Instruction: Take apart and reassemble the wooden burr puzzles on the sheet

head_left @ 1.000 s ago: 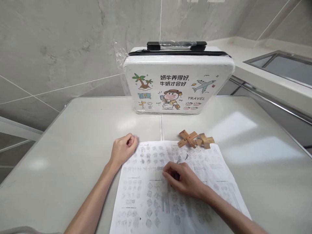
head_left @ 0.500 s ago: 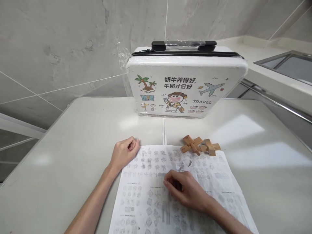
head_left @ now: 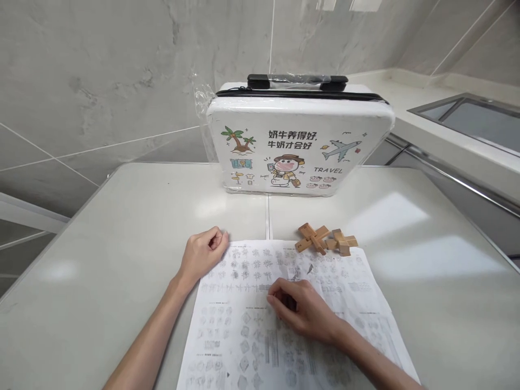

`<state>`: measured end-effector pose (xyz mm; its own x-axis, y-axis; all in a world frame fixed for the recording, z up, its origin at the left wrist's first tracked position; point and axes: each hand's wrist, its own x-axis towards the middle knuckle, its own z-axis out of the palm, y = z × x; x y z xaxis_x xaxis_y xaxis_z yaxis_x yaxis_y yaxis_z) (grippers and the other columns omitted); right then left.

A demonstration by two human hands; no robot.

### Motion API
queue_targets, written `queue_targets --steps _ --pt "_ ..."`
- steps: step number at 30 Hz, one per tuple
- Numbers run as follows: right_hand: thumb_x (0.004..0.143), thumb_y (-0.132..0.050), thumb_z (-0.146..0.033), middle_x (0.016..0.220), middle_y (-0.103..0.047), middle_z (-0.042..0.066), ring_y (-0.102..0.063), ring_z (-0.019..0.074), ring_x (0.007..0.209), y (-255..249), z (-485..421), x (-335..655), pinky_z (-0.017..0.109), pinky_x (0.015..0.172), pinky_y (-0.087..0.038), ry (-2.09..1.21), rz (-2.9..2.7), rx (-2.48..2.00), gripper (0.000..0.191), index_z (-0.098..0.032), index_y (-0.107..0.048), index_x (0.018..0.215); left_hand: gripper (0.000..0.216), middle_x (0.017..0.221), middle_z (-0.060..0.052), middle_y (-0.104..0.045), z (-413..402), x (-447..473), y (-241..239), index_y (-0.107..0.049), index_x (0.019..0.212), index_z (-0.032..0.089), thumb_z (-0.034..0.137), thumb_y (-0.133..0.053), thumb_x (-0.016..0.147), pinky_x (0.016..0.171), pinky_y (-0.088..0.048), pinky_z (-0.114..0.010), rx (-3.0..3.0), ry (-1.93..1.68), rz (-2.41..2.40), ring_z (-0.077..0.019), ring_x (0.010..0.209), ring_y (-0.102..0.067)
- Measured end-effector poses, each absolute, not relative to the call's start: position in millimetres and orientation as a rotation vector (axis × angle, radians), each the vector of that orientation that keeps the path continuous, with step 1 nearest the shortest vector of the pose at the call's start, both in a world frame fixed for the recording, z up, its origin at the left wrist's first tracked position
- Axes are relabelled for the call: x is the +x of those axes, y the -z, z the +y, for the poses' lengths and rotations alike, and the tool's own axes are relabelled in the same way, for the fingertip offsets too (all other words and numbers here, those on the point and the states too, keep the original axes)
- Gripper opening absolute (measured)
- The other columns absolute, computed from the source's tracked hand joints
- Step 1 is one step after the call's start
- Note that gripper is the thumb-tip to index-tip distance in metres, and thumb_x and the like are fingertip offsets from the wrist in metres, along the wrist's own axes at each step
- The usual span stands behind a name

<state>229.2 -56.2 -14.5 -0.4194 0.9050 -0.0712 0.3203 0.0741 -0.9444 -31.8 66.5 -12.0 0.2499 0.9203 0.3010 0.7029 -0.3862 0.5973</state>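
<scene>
A large printed instruction sheet [head_left: 227, 325] lies on the table, covered in small grey diagrams. My left hand [head_left: 204, 250] is curled into a loose fist and rests at the sheet's top left corner, with nothing visible in it. On the middle of the sheet rests my right hand [head_left: 303, 309], its fingers curled and the thumb close to the index fingertip. Nothing shows in its hollow. Beyond it, at the sheet's top edge, are two wooden interlocking puzzles: a larger brown cross-shaped one [head_left: 312, 238] and a smaller, lighter one [head_left: 342, 242], side by side.
A white hard case [head_left: 298, 146] with cartoon prints and a black handle stands upright at the table's back, wrapped in clear plastic. The pale table [head_left: 122, 216] has a seam down its middle. Behind are a grey tiled wall [head_left: 122, 65] and a counter [head_left: 390, 97] at right.
The whole view has shifted slightly, so everything appears a little further left. Both hands keep the same pose on the sheet, and the puzzles have not moved.
</scene>
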Motion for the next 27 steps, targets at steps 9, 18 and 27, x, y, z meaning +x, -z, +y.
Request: queue_targets --steps 9,18,27 --pt "0.103 -0.055 -0.028 0.063 -0.057 -0.004 -0.05 0.0115 0.054 13.3 -56.4 226.6 0.025 0.057 -0.037 -1.308 -1.83 -1.224 0.017 -0.021 -0.061 0.088 0.042 0.058 0.007 -0.03 61.0 -36.6 9.7 -0.034 0.065 0.021 0.037 -0.057 0.096 0.057 -0.029 -0.025 2.047 -0.941 1.568 -0.0092 0.054 -0.028" --pt "0.103 -0.056 -0.028 0.063 -0.057 -0.004 -0.05 0.0113 0.055 17.1 -56.2 226.5 0.024 0.056 -0.036 -1.268 -1.832 -1.215 0.017 -0.021 -0.062 0.088 0.041 0.059 0.007 -0.032 60.2 -39.6 11.1 -0.037 0.065 0.021 0.039 -0.059 0.094 0.058 -0.03 -0.024 1.901 -0.944 1.627 -0.01 0.056 -0.029" --pt "0.101 -0.057 -0.024 0.06 -0.053 -0.006 -0.048 0.0106 0.052 19.8 -54.5 224.3 0.024 0.056 -0.035 -1.193 -1.854 -1.197 0.017 -0.021 -0.06 0.085 0.043 0.061 0.006 -0.035 39.0 -43.6 5.9 -0.041 0.067 0.022 0.048 -0.061 0.095 0.057 -0.03 -0.024 1.693 -0.975 1.676 -0.0114 0.057 -0.033"
